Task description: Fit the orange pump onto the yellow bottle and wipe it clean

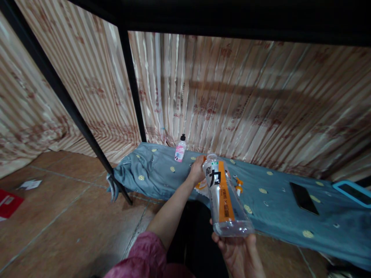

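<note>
A clear bottle (223, 193) with an orange label is held up, tilted, in front of a blue cloth (275, 193). The right hand (236, 251) cups its base from below, fingers and thumb bent around the bottom edge. The left hand (198, 168) is curled beside the neck; whether it pinches the bottle, or the speck of orange at its fingertips, I cannot tell.

As for progress, the bottle is off the cloth and its mouth looks uncapped; its label is still on, and it seems empty. A small bottle (180, 150) stands upright on the cloth, black top on, touched by neither hand. A phone (303, 198) lies flat to the right.

Behind the bottle, an orange-and-white piece (239, 188) is partly covered, its shape unclear. A crumpled wrapper (203, 188), also orange and pale, is mostly hidden. The right edge cuts off a blue-rimmed thing (353, 194), the left edge a red box (10, 204). The small bottle's print is too small to read
</note>
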Demonstrator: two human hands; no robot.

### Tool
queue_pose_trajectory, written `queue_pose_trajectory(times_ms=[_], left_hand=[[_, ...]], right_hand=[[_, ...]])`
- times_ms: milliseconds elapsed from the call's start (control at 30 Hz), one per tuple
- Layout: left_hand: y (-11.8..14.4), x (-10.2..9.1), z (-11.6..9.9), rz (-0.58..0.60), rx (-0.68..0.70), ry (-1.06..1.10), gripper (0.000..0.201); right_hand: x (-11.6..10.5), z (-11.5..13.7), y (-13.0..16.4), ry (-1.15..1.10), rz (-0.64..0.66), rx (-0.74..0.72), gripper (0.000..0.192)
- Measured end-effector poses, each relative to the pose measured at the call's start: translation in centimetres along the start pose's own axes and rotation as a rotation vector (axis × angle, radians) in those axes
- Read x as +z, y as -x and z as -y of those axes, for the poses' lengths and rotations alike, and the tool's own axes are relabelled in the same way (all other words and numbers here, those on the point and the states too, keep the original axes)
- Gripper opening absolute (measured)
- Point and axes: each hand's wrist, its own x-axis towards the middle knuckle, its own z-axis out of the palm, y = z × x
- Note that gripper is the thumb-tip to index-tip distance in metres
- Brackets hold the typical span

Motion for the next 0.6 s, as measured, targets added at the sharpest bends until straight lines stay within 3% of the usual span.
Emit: queue_pose_trajectory(times_ms=[600], left_hand=[[0.07,-0.21,-0.33,0.004,-0.023,-0.019,0.031]], right_hand=[[0.23,-0.04,0.05,-0.012,-0.017,0.002,0.050]])
